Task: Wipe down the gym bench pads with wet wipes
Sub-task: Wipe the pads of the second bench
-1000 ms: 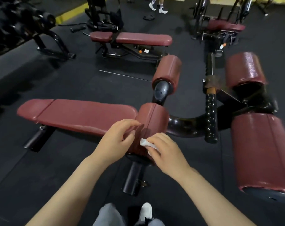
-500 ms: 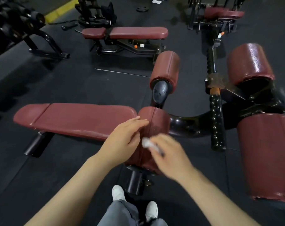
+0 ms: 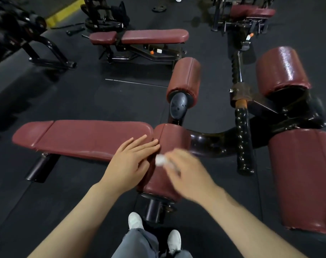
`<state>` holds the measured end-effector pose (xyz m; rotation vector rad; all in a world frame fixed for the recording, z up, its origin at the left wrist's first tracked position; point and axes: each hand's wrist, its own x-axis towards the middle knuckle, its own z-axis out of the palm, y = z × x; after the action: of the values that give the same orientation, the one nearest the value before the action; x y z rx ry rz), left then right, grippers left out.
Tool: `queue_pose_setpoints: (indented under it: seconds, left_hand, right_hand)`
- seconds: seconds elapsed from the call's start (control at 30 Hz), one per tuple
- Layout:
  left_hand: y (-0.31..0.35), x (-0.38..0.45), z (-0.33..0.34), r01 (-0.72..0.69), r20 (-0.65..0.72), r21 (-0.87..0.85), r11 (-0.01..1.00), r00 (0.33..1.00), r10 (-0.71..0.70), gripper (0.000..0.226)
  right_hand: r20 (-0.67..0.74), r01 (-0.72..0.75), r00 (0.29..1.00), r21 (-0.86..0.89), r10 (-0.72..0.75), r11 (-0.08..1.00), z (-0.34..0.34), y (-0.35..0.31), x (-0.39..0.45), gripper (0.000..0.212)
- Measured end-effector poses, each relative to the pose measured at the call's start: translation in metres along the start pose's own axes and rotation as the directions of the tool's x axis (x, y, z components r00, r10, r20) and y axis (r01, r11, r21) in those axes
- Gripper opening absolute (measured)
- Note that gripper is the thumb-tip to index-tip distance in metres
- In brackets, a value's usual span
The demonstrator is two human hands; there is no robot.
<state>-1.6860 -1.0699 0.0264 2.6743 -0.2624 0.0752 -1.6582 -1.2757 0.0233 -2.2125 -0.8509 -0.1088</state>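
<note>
Head view. The landmark is the near roller pad [image 3: 167, 164], a maroon cylinder lying end-on toward the camera, directly in front of the person's white shoes [image 3: 135, 220]. The left hand [image 3: 129, 162] is lying flat on the left flank of this pad, fingers straight and slightly spread, the fingertips [image 3: 154, 143] reaching the seam between the pad and the long bench pad [image 3: 83, 138] – nothing is being held in it. The right hand [image 3: 184, 175] is hovering over the top right of the same pad, blurred by motion; it is pinching a small white wet wipe [image 3: 161, 161] at the fingertips, and the wipe is sitting over the upper surface of the roller pad, just right of the left hand's fingers. Whether the wipe is actually touching the vinyl cannot be told through the blur.

The long bench pad is extending leftward from the roller pad, its end almost touching it. Behind the roller pad, a second, smaller roller [image 3: 184, 81] is standing on a black arm. To the right, past a curved black frame tube [image 3: 210, 140] and a knurled black handle [image 3: 242, 131], two large maroon rollers are showing – one far [image 3: 281, 69], one near [image 3: 303, 179]. Well behind the roller pad, another flat bench [image 3: 139, 36] is standing on the dark rubber floor [image 3: 74, 94].
</note>
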Motion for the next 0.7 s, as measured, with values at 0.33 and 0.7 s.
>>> queue_pose_setpoints:
  seconds: [0.33, 0.7]
  left_hand:
    - [-0.033, -0.014, 0.018, 0.277, 0.174, -0.277, 0.92, 0.956, -0.236, 0.068]
    - [-0.026, -0.023, 0.019, 0.276, 0.119, -0.435, 0.857, 0.961, -0.249, 0.062]
  right_hand:
    - [-0.136, -0.272, 0.959, -0.193, 0.249, 0.943, -0.004, 0.028, 0.102, 0.018]
    - [0.163, 0.249, 0.964, -0.287, -0.209, 0.925, -0.02, -0.01, 0.046, 0.016]
